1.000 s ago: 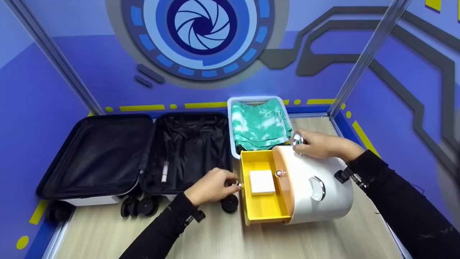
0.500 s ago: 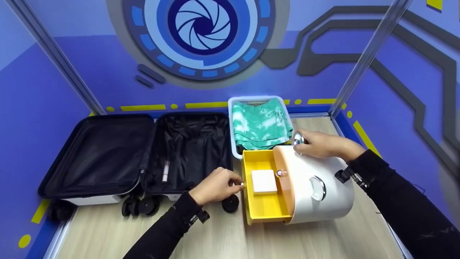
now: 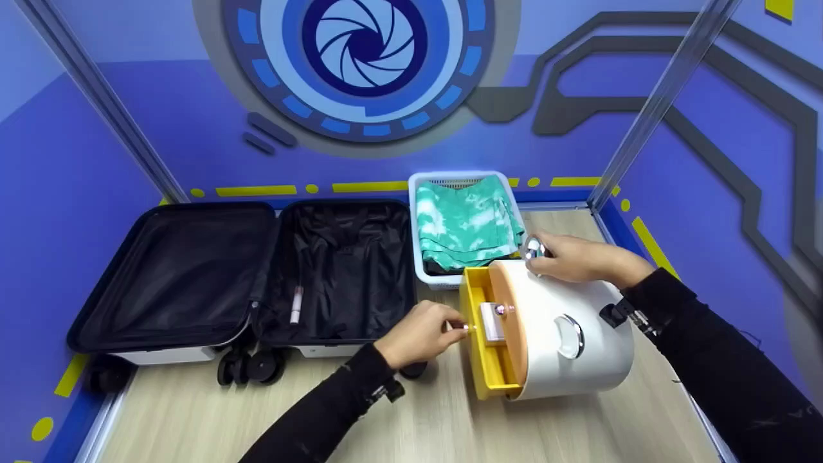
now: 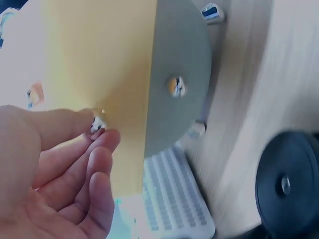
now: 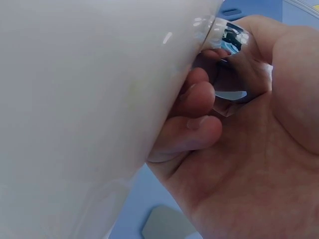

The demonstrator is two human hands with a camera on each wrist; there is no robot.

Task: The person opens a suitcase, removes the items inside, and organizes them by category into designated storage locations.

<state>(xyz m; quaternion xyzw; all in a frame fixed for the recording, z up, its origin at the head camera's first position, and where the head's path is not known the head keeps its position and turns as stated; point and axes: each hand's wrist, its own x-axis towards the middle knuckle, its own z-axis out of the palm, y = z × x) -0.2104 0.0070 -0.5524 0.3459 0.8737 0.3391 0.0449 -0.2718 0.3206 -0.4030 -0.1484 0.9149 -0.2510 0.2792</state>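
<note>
In the head view, my left hand (image 3: 421,334) pinches the small knob (image 4: 98,123) on the front of a yellow drawer (image 3: 481,360) between thumb and fingertips. The drawer stands part way out of a white rounded cabinet (image 3: 578,366) with a peach front panel. Inside it lies a white box (image 3: 492,321), its far part under the panel. Farther back, my right hand (image 3: 566,257) has its fingers curled round a shiny chrome fitting (image 5: 232,64) on the cabinet. A second chrome handle (image 3: 580,335) shows on the white shell.
An open black suitcase (image 3: 173,270) lies to the left, with a pink-and-white tube (image 3: 296,305) inside. Behind the drawer stands a pale blue basket (image 3: 415,225) with folded green tie-dye cloth (image 3: 466,222). A suitcase wheel (image 4: 284,184) is near my left hand.
My left hand has moved right with the knob, and the yellow drawer has slid farther into the cabinet, taking the white box partly under the panel. My right hand has stayed in place.
</note>
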